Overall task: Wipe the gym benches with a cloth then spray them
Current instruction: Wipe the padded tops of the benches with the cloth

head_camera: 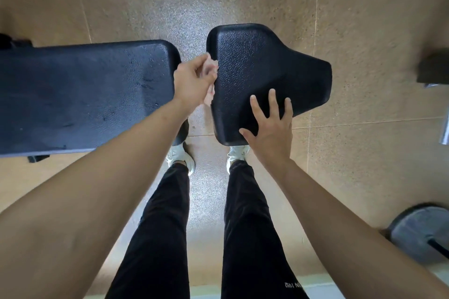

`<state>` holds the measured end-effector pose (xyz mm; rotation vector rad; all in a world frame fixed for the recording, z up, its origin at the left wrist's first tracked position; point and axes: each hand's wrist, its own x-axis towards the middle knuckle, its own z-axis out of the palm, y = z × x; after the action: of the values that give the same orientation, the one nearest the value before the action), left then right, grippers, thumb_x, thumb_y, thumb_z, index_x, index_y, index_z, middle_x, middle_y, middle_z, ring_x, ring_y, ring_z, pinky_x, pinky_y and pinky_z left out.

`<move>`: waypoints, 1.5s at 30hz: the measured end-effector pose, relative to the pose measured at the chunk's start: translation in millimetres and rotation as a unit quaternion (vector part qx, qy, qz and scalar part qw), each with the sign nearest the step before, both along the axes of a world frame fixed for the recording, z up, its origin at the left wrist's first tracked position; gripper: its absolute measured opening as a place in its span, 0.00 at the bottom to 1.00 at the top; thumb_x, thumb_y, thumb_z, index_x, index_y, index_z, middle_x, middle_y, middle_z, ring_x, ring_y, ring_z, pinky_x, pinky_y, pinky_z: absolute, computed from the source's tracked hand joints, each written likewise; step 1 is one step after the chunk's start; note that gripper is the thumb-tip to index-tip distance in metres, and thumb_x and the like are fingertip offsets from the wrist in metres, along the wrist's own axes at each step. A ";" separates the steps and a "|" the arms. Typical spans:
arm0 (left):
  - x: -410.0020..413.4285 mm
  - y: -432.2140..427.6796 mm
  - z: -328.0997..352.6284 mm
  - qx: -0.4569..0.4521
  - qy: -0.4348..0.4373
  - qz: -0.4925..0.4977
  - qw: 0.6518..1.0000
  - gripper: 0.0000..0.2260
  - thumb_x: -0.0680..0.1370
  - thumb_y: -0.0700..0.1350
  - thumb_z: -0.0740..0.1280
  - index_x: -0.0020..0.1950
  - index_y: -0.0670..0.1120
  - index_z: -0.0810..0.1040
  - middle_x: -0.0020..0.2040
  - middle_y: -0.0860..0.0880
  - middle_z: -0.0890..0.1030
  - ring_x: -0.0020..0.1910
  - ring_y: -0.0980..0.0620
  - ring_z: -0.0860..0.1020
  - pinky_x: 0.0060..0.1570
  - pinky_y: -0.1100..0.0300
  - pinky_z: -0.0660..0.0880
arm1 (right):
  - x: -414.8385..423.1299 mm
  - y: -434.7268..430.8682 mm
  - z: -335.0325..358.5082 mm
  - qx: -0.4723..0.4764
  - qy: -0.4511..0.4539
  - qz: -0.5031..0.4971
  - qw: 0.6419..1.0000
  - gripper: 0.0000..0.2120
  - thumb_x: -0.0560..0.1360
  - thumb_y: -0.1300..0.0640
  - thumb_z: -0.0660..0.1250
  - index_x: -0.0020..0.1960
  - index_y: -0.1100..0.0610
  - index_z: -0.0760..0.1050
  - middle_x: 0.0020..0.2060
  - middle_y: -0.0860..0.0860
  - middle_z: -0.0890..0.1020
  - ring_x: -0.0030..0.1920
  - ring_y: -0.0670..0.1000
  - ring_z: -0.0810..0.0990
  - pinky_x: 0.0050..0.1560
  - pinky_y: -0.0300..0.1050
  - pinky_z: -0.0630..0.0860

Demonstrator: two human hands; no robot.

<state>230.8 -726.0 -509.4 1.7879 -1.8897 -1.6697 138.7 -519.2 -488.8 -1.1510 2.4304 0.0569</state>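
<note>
Our right hand [272, 128] lies flat with fingers spread on the near edge of the seat [262, 65]. Farther left, our left hand [192, 80] grips the blurred cloth [211, 68] against the seat's left edge, beside the long pad [85, 94].

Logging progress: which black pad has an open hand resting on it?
The shorter seat pad, right of the long pad; the right hand lies flat on it.

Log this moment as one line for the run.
step: wipe | left hand: grips cloth at seat pad edge | right hand: flat on seat pad
</note>
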 end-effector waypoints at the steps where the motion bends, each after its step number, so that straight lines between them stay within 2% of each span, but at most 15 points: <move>1: -4.3 -9.2 -1.3 -0.010 0.000 -0.013 1.000 0.24 0.78 0.37 0.73 0.73 0.41 0.75 0.63 0.39 0.83 0.57 0.49 0.82 0.58 0.67 0.75 | 0.2 0.1 -0.7 0.001 0.000 0.000 1.000 0.40 0.71 0.40 0.74 0.79 0.45 0.62 0.80 0.56 0.60 0.76 0.70 0.58 0.74 0.66 0.63; 4: -17.6 -35.3 -3.2 -0.027 0.012 -0.056 0.998 0.16 0.78 0.37 0.72 0.66 0.37 0.80 0.59 0.38 0.84 0.58 0.45 0.82 0.53 0.62 0.76 | 0.5 -0.4 -1.3 0.003 -0.003 -0.003 1.000 0.41 0.70 0.40 0.75 0.79 0.45 0.62 0.80 0.56 0.59 0.76 0.70 0.57 0.74 0.66 0.63; 6: -26.7 -49.6 -2.1 -0.027 0.027 -0.077 0.996 0.08 0.79 0.36 0.71 0.56 0.45 0.82 0.48 0.46 0.84 0.50 0.51 0.81 0.49 0.64 0.75 | 0.4 -0.5 -0.7 0.000 -0.008 -0.007 1.000 0.41 0.70 0.41 0.75 0.79 0.45 0.62 0.80 0.56 0.59 0.76 0.70 0.57 0.74 0.66 0.63; 9: -37.3 -68.2 -1.9 -0.047 0.045 -0.068 0.996 0.11 0.78 0.36 0.72 0.59 0.42 0.84 0.49 0.50 0.83 0.48 0.58 0.79 0.53 0.65 0.77 | 0.4 -2.4 1.5 0.000 -0.014 -0.010 1.000 0.41 0.70 0.41 0.76 0.78 0.45 0.63 0.80 0.56 0.60 0.76 0.70 0.57 0.74 0.66 0.62; 12: -35.5 -70.0 13.9 -0.049 0.100 -0.036 0.993 0.12 0.74 0.37 0.75 0.58 0.39 0.84 0.46 0.51 0.84 0.42 0.64 0.80 0.47 0.65 0.78 | -1.1 -7.5 7.8 0.008 -0.058 -0.044 0.997 0.39 0.71 0.43 0.76 0.78 0.45 0.64 0.80 0.54 0.59 0.77 0.68 0.55 0.75 0.65 0.61; 14: -25.4 -61.4 32.4 -0.032 0.131 -0.007 0.991 0.11 0.73 0.36 0.76 0.55 0.40 0.83 0.44 0.48 0.84 0.39 0.57 0.81 0.41 0.60 0.78 | -4.2 -16.9 16.3 -0.009 -0.104 -0.099 0.990 0.36 0.71 0.42 0.75 0.76 0.46 0.67 0.79 0.53 0.62 0.77 0.64 0.57 0.74 0.64 0.63; 17: -2.0 -43.0 61.2 0.022 0.176 0.039 0.983 0.13 0.73 0.34 0.76 0.54 0.40 0.78 0.45 0.40 0.82 0.38 0.45 0.80 0.38 0.52 0.78 | -7.1 -47.2 33.5 -0.110 -0.171 -0.132 0.970 0.34 0.71 0.44 0.75 0.74 0.51 0.70 0.73 0.52 0.72 0.70 0.58 0.69 0.69 0.59 0.69; 20: 24.2 -23.8 85.5 0.066 0.189 0.052 0.978 0.15 0.74 0.31 0.75 0.58 0.39 0.77 0.43 0.54 0.85 0.40 0.58 0.82 0.42 0.63 0.79 | 3.0 -89.3 49.6 -0.223 -0.268 -0.072 0.934 0.31 0.72 0.49 0.74 0.72 0.57 0.72 0.68 0.53 0.77 0.67 0.52 0.74 0.71 0.48 0.67; 23: 54.8 -14.9 101.7 0.076 0.193 0.032 0.978 0.15 0.72 0.35 0.74 0.57 0.43 0.82 0.44 0.55 0.85 0.45 0.59 0.81 0.47 0.65 0.77 | 17.7 -126.4 60.4 -0.222 -0.322 -0.063 0.918 0.19 0.73 0.55 0.72 0.64 0.55 0.79 0.55 0.49 0.84 0.55 0.51 0.79 0.62 0.46 0.73; 26: 92.0 -19.1 101.0 0.063 0.169 0.075 0.981 0.12 0.72 0.39 0.71 0.55 0.45 0.84 0.47 0.48 0.85 0.48 0.55 0.79 0.51 0.59 0.76 | 28.8 -144.6 60.8 -0.201 -0.341 -0.080 0.915 0.01 0.73 0.57 0.70 0.44 0.53 0.79 0.36 0.43 0.79 0.39 0.46 0.77 0.47 0.44 0.75; 28: 118.9 -24.8 96.8 0.033 0.141 0.088 0.986 0.10 0.72 0.37 0.75 0.53 0.44 0.85 0.45 0.52 0.84 0.45 0.56 0.78 0.50 0.59 0.75 | 34.4 -150.6 62.6 -0.185 -0.365 -0.089 0.908 0.04 0.72 0.61 0.73 0.44 0.53 0.80 0.34 0.42 0.79 0.37 0.41 0.76 0.45 0.37 0.75; 35: 182.5 -50.1 94.3 -0.022 0.083 0.058 0.995 0.10 0.74 0.41 0.78 0.41 0.53 0.80 0.40 0.50 0.80 0.41 0.54 0.76 0.45 0.58 0.73 | 48.5 -173.7 82.5 -0.136 -0.355 -0.047 0.924 0.11 0.69 0.67 0.72 0.38 0.56 0.72 0.34 0.43 0.74 0.38 0.40 0.72 0.47 0.39 0.73; 38: 191.9 -72.3 99.7 -0.063 0.105 0.060 0.991 0.09 0.75 0.41 0.75 0.43 0.55 0.79 0.40 0.51 0.78 0.42 0.53 0.76 0.48 0.54 0.75 | 56.7 -194.0 91.3 -0.164 -0.333 -0.049 0.927 0.12 0.69 0.70 0.68 0.44 0.54 0.75 0.40 0.45 0.78 0.42 0.44 0.75 0.46 0.36 0.71; 41: 189.9 -93.9 115.1 -0.117 0.135 0.048 0.983 0.06 0.77 0.40 0.74 0.49 0.51 0.81 0.42 0.58 0.80 0.42 0.59 0.76 0.48 0.63 0.75 | 62.2 -212.6 102.7 -0.225 -0.311 -0.033 0.923 0.17 0.71 0.72 0.67 0.55 0.57 0.81 0.48 0.46 0.83 0.49 0.44 0.79 0.52 0.29 0.71; 45: 194.5 -101.8 129.8 -0.198 0.133 -0.009 0.971 0.04 0.77 0.41 0.72 0.51 0.46 0.84 0.44 0.61 0.81 0.46 0.55 0.80 0.51 0.61 0.76 | 69.2 -216.9 110.2 -0.286 -0.205 0.041 0.935 0.08 0.74 0.69 0.66 0.46 0.59 0.82 0.43 0.47 0.82 0.48 0.48 0.75 0.51 0.33 0.69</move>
<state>425.4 -827.8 -379.6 1.3291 -1.9470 -1.3310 207.9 -736.1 -378.6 -1.3317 2.0648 -0.8331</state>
